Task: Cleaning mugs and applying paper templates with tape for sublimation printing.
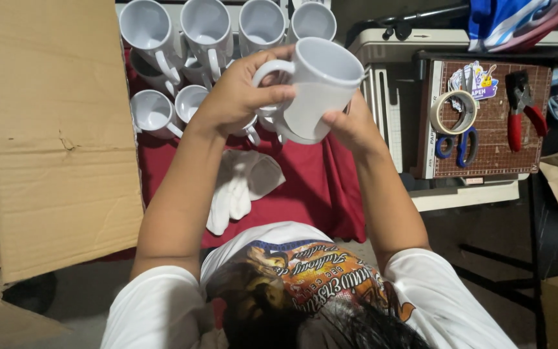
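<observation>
Head view: a large corrugated cardboard flap [56, 129] covers the left side, beside a red cloth [305, 187] spread over the work surface. To the right lies a brown gridded cutting mat [485, 161] carrying a roll of tape [453, 111], blue-handled scissors [458, 145] and red-handled pliers [520, 110]. Empty white mugs [208, 29] stand in rows at the far edge of the cloth; white gloves [240, 187] lie nearer. One white mug [314, 90] is held tilted in the air above the cloth. The left hand [237, 97] is closed about its handle; the right hand [351, 126] cups the lower wall, fingers curled. Judged as glazed ceramic: rigid, moderately heavy, smooth, breakable. Grip the handle and support the base.
</observation>
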